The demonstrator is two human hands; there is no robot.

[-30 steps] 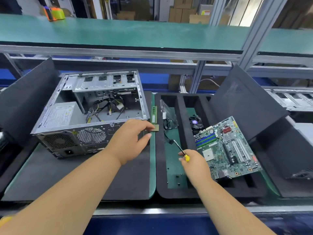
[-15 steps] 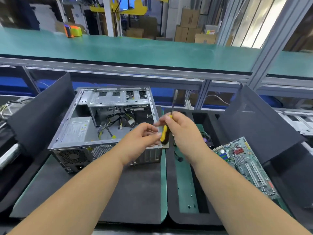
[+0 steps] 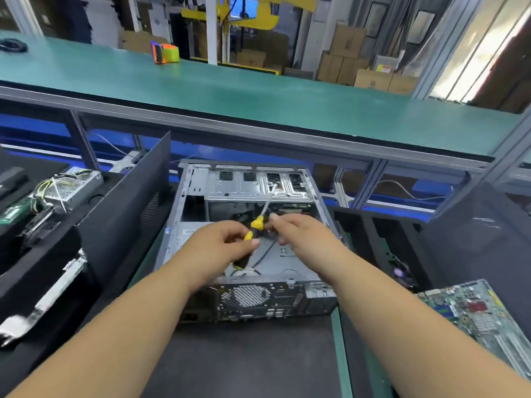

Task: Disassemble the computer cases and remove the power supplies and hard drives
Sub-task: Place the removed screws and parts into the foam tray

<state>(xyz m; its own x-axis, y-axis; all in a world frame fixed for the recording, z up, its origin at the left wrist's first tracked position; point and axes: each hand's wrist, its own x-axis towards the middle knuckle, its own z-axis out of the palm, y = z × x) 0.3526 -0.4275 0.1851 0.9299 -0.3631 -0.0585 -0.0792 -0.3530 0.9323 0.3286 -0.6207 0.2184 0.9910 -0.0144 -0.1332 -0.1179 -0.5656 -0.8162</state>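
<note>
Both hands meet over the open computer case (image 3: 247, 254), which I see lying on the dark mat (image 3: 244, 360) on the table. My left hand (image 3: 218, 248) grips the yellow-and-black screwdriver (image 3: 253, 234) by its handle, shaft pointing away. My right hand (image 3: 304, 234) hovers just beside it, fingers loosely curled, holding nothing. One circuit board (image 3: 482, 314) lies off right.

We look from a single head-worn wide-angle camera, forward and down, close over the open grey metal computer case (image 3: 253, 239) and green-topped shelf (image 3: 258, 90) behind
</note>
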